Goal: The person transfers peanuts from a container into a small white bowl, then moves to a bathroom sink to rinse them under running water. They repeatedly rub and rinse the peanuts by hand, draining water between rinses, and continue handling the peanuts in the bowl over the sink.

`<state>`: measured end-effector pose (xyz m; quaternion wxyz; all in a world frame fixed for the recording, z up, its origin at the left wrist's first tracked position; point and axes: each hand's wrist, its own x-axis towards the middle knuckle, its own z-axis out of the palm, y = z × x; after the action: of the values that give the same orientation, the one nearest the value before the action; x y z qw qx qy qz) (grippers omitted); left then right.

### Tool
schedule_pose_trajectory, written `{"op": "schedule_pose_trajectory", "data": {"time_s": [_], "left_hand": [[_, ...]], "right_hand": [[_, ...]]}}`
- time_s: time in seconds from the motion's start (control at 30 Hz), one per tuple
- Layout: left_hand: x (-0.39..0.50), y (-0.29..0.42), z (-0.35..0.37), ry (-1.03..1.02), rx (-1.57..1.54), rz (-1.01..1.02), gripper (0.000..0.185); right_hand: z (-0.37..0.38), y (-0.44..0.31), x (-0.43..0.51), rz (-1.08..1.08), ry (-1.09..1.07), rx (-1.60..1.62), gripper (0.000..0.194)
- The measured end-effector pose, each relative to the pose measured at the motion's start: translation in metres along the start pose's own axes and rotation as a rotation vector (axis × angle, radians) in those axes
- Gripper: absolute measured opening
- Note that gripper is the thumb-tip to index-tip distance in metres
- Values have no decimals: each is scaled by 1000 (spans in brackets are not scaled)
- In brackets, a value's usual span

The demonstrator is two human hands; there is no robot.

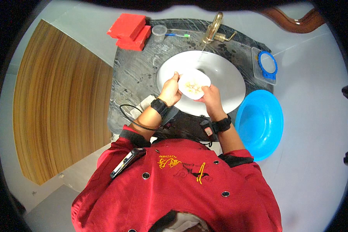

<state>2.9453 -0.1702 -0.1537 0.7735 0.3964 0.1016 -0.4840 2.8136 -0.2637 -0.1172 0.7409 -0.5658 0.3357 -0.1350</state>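
Observation:
Over the white washbasin [229,78] I hold a small white bowl [188,76], tilted towards me. In it lie several small pale pieces [193,87] that look like peeled garlic cloves. My left hand [171,90] supports the bowl's left side, thumb up by the rim and fingers partly hidden underneath. On the near right side my right hand [211,97] grips the rim, its thumb reaching inside. Behind the bowl stands a brass-coloured tap [211,30], and a thin stream of water seems to fall from its spout into the basin.
Red boxes [127,27], a clear plastic cup [159,32] and a toothbrush [178,35] rest on the dark marble counter [133,66]. At right are a clear plastic container [258,68] with a blue-rimmed round piece [268,63] and a blue basin [259,124]. A wood-grain panel [63,107] stands left.

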Motion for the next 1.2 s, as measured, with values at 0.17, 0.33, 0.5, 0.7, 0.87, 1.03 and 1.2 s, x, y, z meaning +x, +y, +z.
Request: {"op": "schedule_pose_trajectory", "data": {"time_s": [0.17,0.33,0.5,0.7,0.87,1.03,1.2], "left_hand": [[10,-16,-10,-85,-221,-144,38],[14,-23,-11,-29,-218,-104,37],[16,-24,-10,-5,-182,-46,39],[19,-33,-11,-41,-261,-78,38],[18,-34,-9,0,-252,-70,35],[7,-29,-1,1,-279,-99,33],[5,-27,1,19,-275,-93,32]], "right_hand": [[1,10,-11,-26,82,-58,36],[1,15,-12,-28,153,-40,35],[2,16,-16,-84,184,82,32],[-2,14,-18,-71,236,-39,33],[-4,12,-17,-99,278,-159,35],[-5,9,-18,-114,282,-256,37],[-3,5,-18,-137,287,-305,37]]}}
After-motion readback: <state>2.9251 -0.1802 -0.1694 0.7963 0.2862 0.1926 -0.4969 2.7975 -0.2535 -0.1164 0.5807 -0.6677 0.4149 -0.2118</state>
